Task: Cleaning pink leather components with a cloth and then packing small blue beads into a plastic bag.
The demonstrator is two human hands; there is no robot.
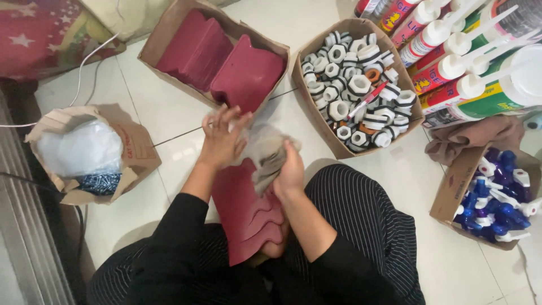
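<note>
The left hand lies with fingers spread, half open, on the top end of a red plate and presses it down; it touches also the edge of a grey cloth. The right hand is closed around this cloth and holds it against the plate. The cloth is crumpled, soft and pale grey-beige, and it covers the upper part of the plate.

The plate is dark red, flat, with a matte surface and wavy stepped edges. It is on top of a small stack of same plates, which rests on the lap of the person, between the knees in striped trousers.

Just behind the hands stands a carton with more red plates, standing in rows. To the right of it, a box is full of white nuts with black rings. Further right lie sealant tubes, a brown rag and a box of blue sprayer heads. At the left is a torn box with a plastic bag and screws.
</note>
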